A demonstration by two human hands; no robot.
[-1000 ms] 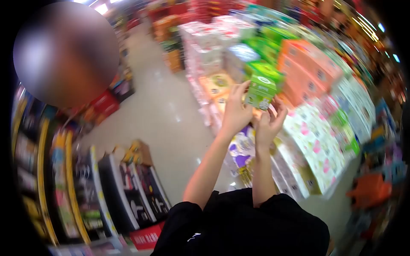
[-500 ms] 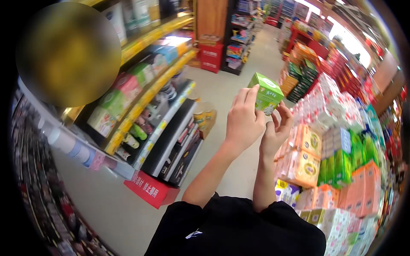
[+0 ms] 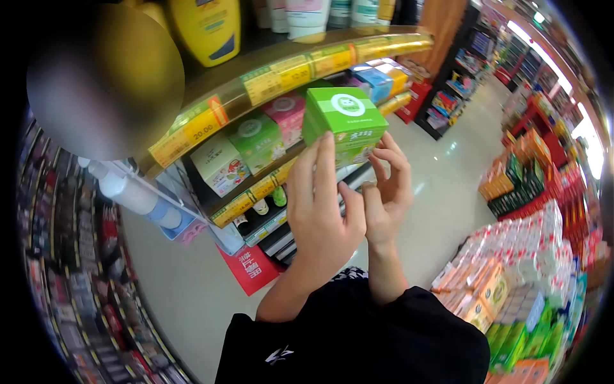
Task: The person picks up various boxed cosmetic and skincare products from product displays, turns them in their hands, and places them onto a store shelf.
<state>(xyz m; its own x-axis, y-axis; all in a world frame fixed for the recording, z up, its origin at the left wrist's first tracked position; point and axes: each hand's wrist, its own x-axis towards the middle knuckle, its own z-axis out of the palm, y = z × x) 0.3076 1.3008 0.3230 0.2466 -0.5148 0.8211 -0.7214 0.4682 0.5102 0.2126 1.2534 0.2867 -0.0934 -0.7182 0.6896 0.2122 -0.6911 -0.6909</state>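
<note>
A small green box (image 3: pixel 345 115) with a white round emblem on its top is held up in front of me between both hands. My left hand (image 3: pixel 325 201) presses long fingers along its left and near side. On the right side, my right hand (image 3: pixel 388 190) grips it with curled fingers. Just beyond the hands, a shelf row holds similar boxes: a green box (image 3: pixel 256 142), a pink box (image 3: pixel 285 115) and a white box (image 3: pixel 219 168).
Yellow price labels (image 3: pixel 281 80) line the shelf edge, with a yellow bottle (image 3: pixel 208 29) and several tubes above. A red sign (image 3: pixel 249 265) hangs low by the shelf. Across the aisle floor (image 3: pixel 422 185) stand stacked tissue packs (image 3: pixel 511 243). A blurred disc covers the upper left.
My view has swung left and nearer the shelf. The green box, still in both hands, now appears in front of the shelf instead of over the aisle.
</note>
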